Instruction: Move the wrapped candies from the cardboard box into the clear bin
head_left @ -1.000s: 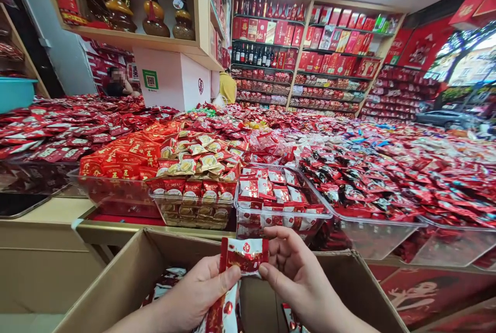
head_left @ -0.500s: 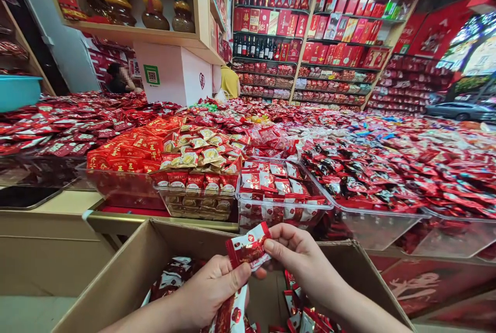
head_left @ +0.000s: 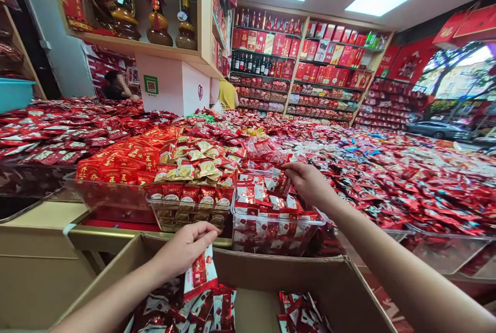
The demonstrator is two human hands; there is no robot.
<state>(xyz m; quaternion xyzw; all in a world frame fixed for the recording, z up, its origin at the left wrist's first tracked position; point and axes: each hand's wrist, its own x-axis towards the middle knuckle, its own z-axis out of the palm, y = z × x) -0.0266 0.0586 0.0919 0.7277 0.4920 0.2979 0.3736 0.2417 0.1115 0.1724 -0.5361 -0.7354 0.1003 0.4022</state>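
My left hand is closed on a red and white wrapped sweet, which hangs down over the open cardboard box. Inside that box lie loose wrapped sweets of the same look, with bare cardboard between two heaps. My right hand reaches over the clear plastic bin, where red and white sweets stand in rows. Its thumb and fingers pinch a small red packet at the back right of the bin; the packet's lower part blends with the sweets behind it.
Left of the bin is a clear tub of gold and red durian packets, then a tub of orange-red packets. Heaped red packets cover the right side. A display cabinet overhangs the back left. A person in yellow is far behind.
My hands have parted. The right one has carried a packet forward from above the box to the bin; the left has drawn back leftward with a sweet. The view has tilted up.
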